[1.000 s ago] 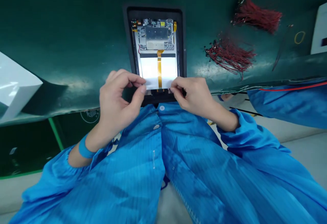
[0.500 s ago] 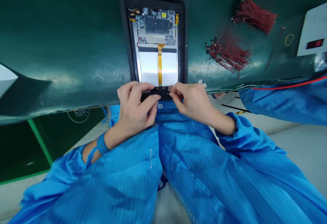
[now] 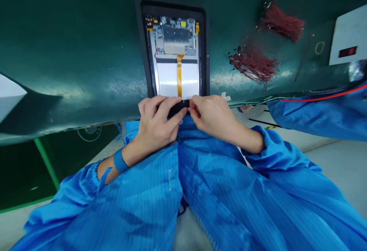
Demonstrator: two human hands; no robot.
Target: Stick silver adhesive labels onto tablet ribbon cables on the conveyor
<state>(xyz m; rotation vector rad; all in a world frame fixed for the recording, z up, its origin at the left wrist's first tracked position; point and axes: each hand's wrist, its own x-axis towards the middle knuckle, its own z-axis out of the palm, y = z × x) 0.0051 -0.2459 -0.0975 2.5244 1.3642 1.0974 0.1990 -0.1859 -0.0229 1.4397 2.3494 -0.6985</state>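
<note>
An opened tablet (image 3: 205, 60) with a black frame lies at the table's near edge, its inside facing up. Its circuit board (image 3: 176, 35) is at the far end, and a yellow flex cable (image 3: 179, 79) runs down over silvery battery cells (image 3: 189, 77). My left hand (image 3: 160, 119) grips the tablet's near end, fingers on top and thumb at the front edge. Close beside it, my right hand (image 3: 213, 113) has thumb and index finger pinched together at the same edge. Whatever sits between those fingertips is too small or hidden to name.
Two bundles of thin red wires (image 3: 282, 21) (image 3: 255, 65) lie on the green mat (image 3: 100, 44) to the right. Beyond them are a yellow rubber band (image 3: 319, 47) and a white device with a red display (image 3: 348, 51). Another person's blue sleeve (image 3: 315, 117) shows at right.
My left hand has slid right along the tablet's near end, closer to my right hand. The right fingers have drawn together more. The view has shifted slightly, so the tablet appears lower.
</note>
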